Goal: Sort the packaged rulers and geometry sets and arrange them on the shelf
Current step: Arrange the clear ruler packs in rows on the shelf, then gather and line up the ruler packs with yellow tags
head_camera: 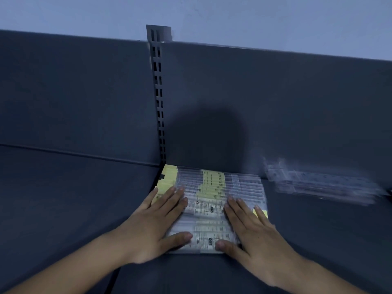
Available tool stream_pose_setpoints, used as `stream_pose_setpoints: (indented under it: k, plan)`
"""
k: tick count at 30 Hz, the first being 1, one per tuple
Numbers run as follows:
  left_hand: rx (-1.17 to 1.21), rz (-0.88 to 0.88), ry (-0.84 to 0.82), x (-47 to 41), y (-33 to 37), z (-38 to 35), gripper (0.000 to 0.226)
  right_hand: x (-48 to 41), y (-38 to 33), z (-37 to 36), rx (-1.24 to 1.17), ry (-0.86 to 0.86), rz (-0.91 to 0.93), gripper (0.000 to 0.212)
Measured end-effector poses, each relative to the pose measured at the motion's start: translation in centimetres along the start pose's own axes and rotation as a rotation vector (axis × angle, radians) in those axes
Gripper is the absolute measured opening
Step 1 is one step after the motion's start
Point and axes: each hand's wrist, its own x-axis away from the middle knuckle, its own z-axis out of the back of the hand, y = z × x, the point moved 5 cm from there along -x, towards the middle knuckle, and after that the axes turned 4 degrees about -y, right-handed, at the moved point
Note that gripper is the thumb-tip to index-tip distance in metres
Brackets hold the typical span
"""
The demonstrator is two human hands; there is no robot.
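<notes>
Clear-wrapped rulers [210, 187] at the back edge of the shelf [63, 198] lie under the left hand [154, 225] and right hand [256, 236], both pressing flat with straight fingers.

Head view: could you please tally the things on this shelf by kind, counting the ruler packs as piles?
Piles of packaged rulers: 2, the near pile and the blurred pile to its right.
Hands: 2, left hand and right hand, flat on the near pile.
Slotted upright: 1.
Total: 5.
</notes>
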Motion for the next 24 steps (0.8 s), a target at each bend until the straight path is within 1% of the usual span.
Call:
stream_pose_setpoints:
  k: [1, 3, 5, 8, 9, 10, 13, 15, 17, 19, 20, 22, 23, 24]
  plan:
    - [0.008, -0.004, 0.009, 0.2, 0.1, 0.0, 0.083, 0.2, 0.0, -0.2, 0.0, 0.011, -0.015, 0.087]
    - [0.035, -0.012, 0.029, 0.6, 0.5, 0.0, 0.08, 0.7, -0.3, -0.4, 0.055, 0.139, -0.037, 0.09]
    - [0.058, -0.017, 0.046, 0.9, 1.0, -0.1, 0.079, 0.9, 0.0, -1.5, 0.058, 0.096, -0.097, 0.082]
    - [0.13, -0.005, 0.079, 2.0, 1.5, 0.0, 0.08, 1.5, -0.3, -2.5, 0.069, 0.063, -0.081, 0.074]
    - [0.113, 0.001, 0.111, 2.4, 1.5, -0.1, 0.079, 1.9, -0.5, -2.4, 0.081, 0.07, -0.065, 0.073]
    - [0.04, 0.009, 0.145, 2.7, 1.5, -0.2, 0.077, 2.1, -0.4, -2.4, 0.088, 0.094, -0.059, 0.072]
    - [-0.064, 0.074, 0.083, 3.4, 1.0, -1.1, 0.067, 2.7, -0.6, -2.5, 0.111, 0.178, -0.029, 0.068]
    - [-0.064, 0.064, 0.083, 3.8, 1.0, -2.0, 0.066, 3.5, -0.9, -2.4, 0.122, 0.261, 0.031, 0.064]
    - [-0.072, 0.022, 0.157, 4.4, 1.5, -1.9, 0.062, 4.4, -0.7, -1.5, 0.104, 0.359, 0.072, 0.066]
    - [-0.013, -0.007, 0.271, 4.7, 1.6, -1.3, 0.055, 4.7, 0.1, -0.2, 0.011, 0.408, 0.078, 0.066]
    - [0.031, -0.002, 0.311, 4.7, 1.4, -0.8, 0.05, 4.5, 0.6, 0.5, -0.045, 0.404, 0.071, 0.059]
    - [0.13, 0.016, 0.332, 4.1, 0.8, 0.2, 0.042, 3.7, 2.0, 1.5, -0.109, 0.367, 0.049, 0.041]
    - [0.183, 0.031, 0.333, 3.7, 0.5, 0.8, 0.042, 3.2, 2.7, 1.8, -0.121, 0.301, 0.04, 0.041]
    - [0.224, 0.058, 0.32, 3.1, 0.1, 1.4, 0.042, 2.6, 3.3, 1.7, -0.156, 0.213, 0.039, 0.048]
